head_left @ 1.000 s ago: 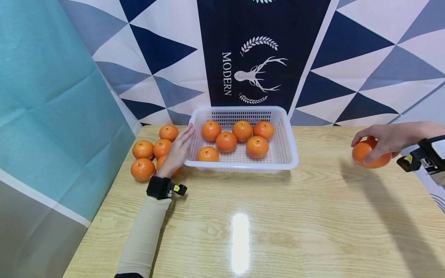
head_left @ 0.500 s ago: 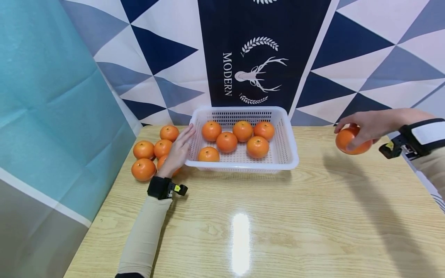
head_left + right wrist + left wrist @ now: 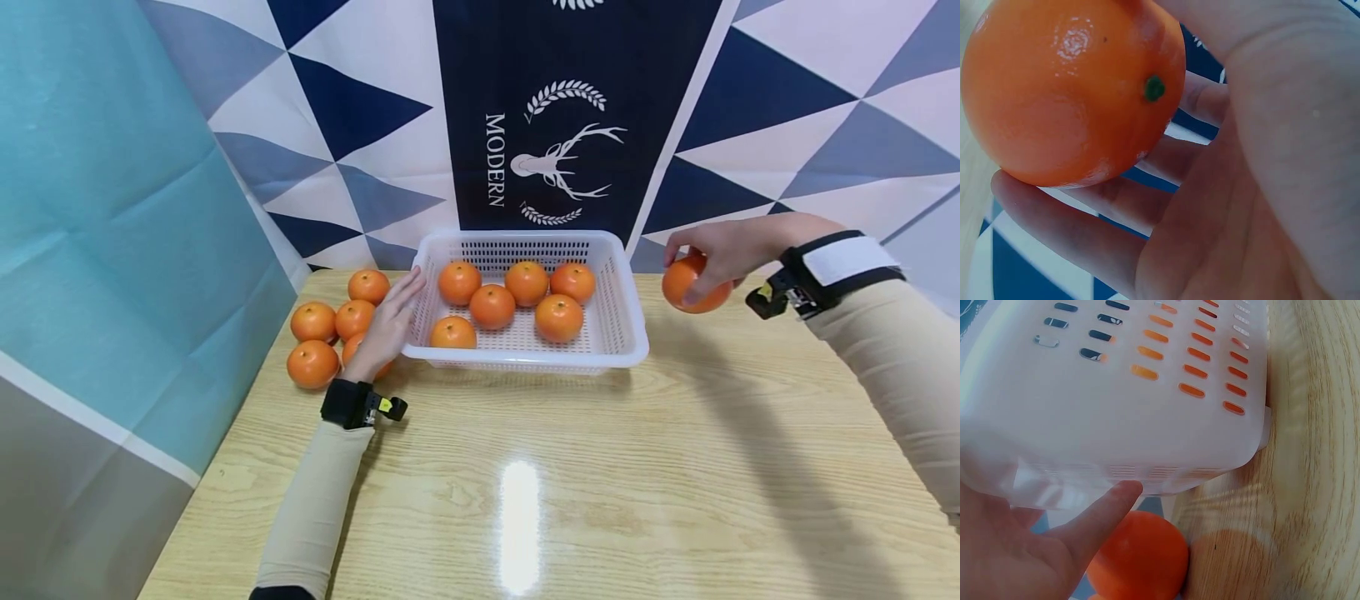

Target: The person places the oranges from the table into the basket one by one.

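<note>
My right hand point(image 3: 723, 252) grips an orange point(image 3: 693, 285) above the table, to the right of the basket. Fingers and thumb wrap this glossy orange point(image 3: 1072, 94), its green stem spot visible in the right wrist view. A white perforated plastic basket point(image 3: 525, 358) holds several oranges point(image 3: 558, 318). Against its left end rests my left hand point(image 3: 386, 329), the fingers fairly straight along the rim. From the left wrist, the thumb of that hand point(image 3: 1029, 556) touches the basket wall point(image 3: 1116, 412); its other fingers are mostly hidden there.
Left of the basket, several loose oranges point(image 3: 313, 321) sit on the wooden table point(image 3: 600, 475), one partly hidden by the left hand. A patterned cloth backdrop point(image 3: 375, 108) stands right behind the basket, and a teal sheet point(image 3: 112, 208) borders the left side.
My right hand has carried the orange leftward and slightly away from me, closer to the basket. The left hand stays at the basket's left end.
</note>
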Available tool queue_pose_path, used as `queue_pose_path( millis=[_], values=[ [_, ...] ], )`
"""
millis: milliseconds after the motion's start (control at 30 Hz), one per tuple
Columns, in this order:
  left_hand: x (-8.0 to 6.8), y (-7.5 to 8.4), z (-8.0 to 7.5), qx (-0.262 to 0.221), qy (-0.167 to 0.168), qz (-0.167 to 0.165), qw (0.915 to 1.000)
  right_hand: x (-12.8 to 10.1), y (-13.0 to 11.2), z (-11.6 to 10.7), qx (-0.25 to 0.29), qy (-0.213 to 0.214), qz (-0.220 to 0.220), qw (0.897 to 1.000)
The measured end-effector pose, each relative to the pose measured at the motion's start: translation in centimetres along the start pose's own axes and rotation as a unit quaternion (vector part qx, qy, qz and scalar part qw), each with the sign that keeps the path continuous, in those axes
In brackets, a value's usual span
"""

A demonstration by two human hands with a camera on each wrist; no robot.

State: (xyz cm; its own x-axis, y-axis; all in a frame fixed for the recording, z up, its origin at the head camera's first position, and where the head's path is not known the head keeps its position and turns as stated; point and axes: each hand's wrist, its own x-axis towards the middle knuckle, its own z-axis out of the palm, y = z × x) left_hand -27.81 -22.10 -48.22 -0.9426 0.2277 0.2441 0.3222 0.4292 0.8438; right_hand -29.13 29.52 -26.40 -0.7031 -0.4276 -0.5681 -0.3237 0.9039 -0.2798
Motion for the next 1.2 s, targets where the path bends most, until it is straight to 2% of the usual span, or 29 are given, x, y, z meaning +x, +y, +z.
queue_pose_path(
  millis=[100, 167, 267, 333, 400, 500, 733, 767, 833, 1000, 1067, 1200],
  values=[
    [0.0, -0.1, 0.0, -0.006, 0.000, -0.001, 1.0000, 0.7, -1.5, -0.5, -0.011, -0.004, -0.003, 1.000],
    [-0.8, 1.8, -0.3, -0.014, -0.007, 0.001, 0.9999, 1.1, -2.4, -0.8, -0.022, -0.004, -0.006, 1.000],
    [-0.8, 2.1, -0.3, -0.018, -0.007, 0.000, 0.9998, 1.7, -3.8, -1.1, -0.028, -0.008, -0.014, 0.999],
    [-0.8, 2.0, -0.4, -0.013, -0.007, 0.002, 0.9999, 2.1, -4.7, -1.2, -0.029, -0.011, -0.018, 0.999],
    [0.0, 0.3, -0.1, -0.008, -0.001, -0.003, 1.0000, 2.4, -5.6, -1.2, -0.029, -0.013, -0.024, 0.999],
    [-0.2, 0.5, -0.2, -0.003, -0.003, 0.000, 1.0000, 3.0, -6.9, -1.2, -0.034, -0.018, -0.032, 0.999],
    [-1.7, 5.8, -0.5, -0.006, -0.012, -0.024, 0.9996, 3.7, -8.6, -0.9, -0.024, -0.045, -0.053, 0.997],
    [-1.7, 6.1, -0.5, -0.003, -0.011, -0.028, 0.9996, 3.7, -8.7, -0.8, -0.022, -0.046, -0.055, 0.997],
    [-1.3, 4.7, -0.3, -0.003, -0.008, -0.023, 0.9997, 3.9, -8.9, -0.7, -0.023, -0.045, -0.061, 0.997],
    [-1.3, 4.4, -0.4, -0.005, -0.008, -0.017, 0.9998, 4.4, -9.0, -0.1, -0.026, -0.040, -0.066, 0.997],
    [-1.7, 5.2, -0.5, 0.001, -0.007, -0.016, 0.9999, 4.6, -9.1, 0.2, -0.023, -0.037, -0.065, 0.997],
    [-1.8, 5.3, -0.4, 0.000, -0.006, -0.011, 0.9999, 5.1, -9.3, 0.8, -0.031, -0.035, -0.076, 0.996]
  ],
)
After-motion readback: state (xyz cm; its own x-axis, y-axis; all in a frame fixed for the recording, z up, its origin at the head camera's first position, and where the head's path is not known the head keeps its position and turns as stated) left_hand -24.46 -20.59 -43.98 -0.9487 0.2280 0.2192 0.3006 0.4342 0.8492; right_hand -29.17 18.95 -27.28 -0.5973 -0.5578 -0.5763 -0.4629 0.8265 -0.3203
